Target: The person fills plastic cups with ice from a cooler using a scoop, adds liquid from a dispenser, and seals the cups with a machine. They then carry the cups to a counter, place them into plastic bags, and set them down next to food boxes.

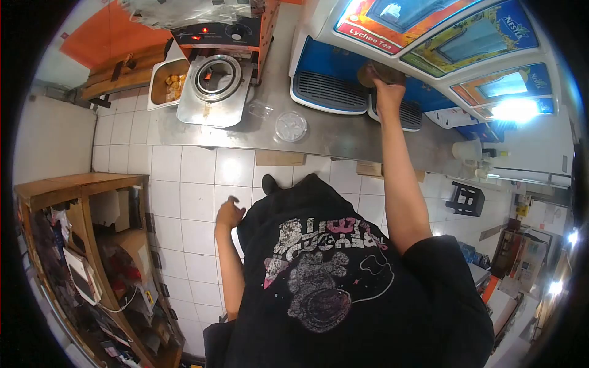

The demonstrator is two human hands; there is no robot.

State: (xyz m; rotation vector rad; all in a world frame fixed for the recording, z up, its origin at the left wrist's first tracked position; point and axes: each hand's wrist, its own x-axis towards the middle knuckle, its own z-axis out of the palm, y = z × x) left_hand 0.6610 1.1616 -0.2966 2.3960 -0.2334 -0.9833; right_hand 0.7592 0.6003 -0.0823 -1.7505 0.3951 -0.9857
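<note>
In the head view, the drink machine [380, 34] stands on a steel counter [343, 135]. The right hand [386, 89] is in its bay and grips a brownish container [367, 74], above the right drip tray [410, 116]. The left hand [230, 214] hangs well apart from the machine, fingers loosely open. Left of the machine are a clear round container [291, 126] and a metal pan [157, 98] with yellowish pieces. White floor tiles [197, 199] lie before the machine; a wooden shelf [86, 183] stands farther left.
</note>
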